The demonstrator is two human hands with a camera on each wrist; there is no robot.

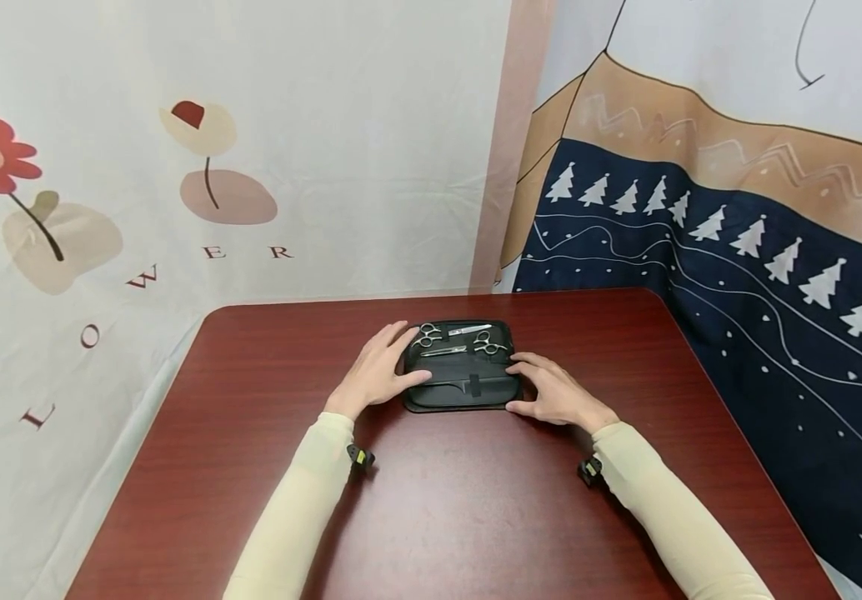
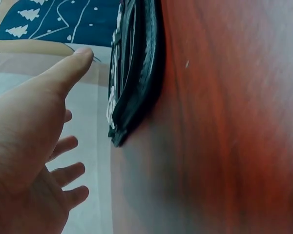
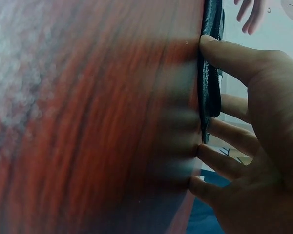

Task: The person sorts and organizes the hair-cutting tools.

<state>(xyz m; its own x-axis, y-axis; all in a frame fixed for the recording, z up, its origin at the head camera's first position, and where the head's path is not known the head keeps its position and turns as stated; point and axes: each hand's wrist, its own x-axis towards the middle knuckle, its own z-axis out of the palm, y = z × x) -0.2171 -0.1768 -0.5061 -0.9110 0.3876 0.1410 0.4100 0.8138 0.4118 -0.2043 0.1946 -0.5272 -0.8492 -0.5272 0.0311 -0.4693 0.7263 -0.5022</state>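
Observation:
A black zippered case (image 1: 438, 396) lies flat on the table with its inside facing up. Two pairs of silver scissors (image 1: 489, 343) are tucked in it, pointing opposite ways under small black straps. My left hand (image 1: 377, 372) is at the case's left edge, fingers spread; in the left wrist view the thumb (image 2: 71, 70) stands apart from the case. At the right edge is my right hand (image 1: 554, 390), its fingers loosely spread. In the right wrist view its thumb (image 3: 227, 52) touches the case's rim and the other fingertips reach down beside it.
The reddish-brown wooden table (image 1: 446, 517) has rounded far corners. Behind it hangs a white cloth (image 1: 371, 167) with flower prints, and to the right a navy cloth (image 1: 739, 333) with white trees. A small black device (image 1: 359, 457) sits on the left wrist, another (image 1: 590, 471) on the right.

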